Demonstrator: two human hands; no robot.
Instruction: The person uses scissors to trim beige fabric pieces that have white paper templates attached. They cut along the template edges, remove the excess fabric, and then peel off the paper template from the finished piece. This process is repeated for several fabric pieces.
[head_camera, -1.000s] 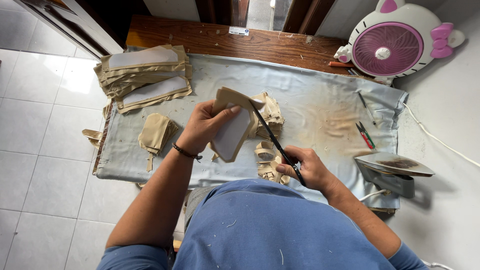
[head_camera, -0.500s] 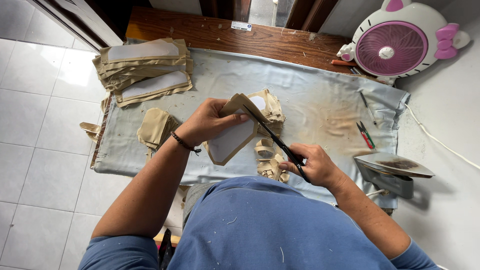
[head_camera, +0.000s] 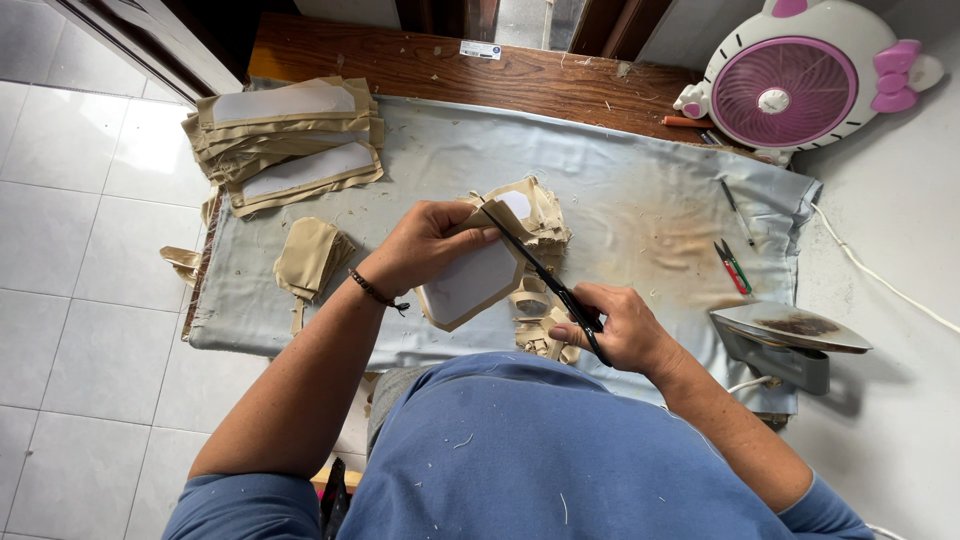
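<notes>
Fabric piece: a tan cloth panel (head_camera: 470, 285) with white backing, held up over the near middle of the desk (head_camera: 620, 190); it looks light and limp, stiffened a little by the backing, so best held near the cut line.
Left hand: the left hand (head_camera: 425, 245) is pinched closed on the panel's upper edge.
Right hand: the right hand (head_camera: 620, 325) is closed around the handles of black scissors (head_camera: 545, 275), whose blades meet the panel's top corner.
Offcuts: tan scraps (head_camera: 535, 320) lie just beneath.
</notes>
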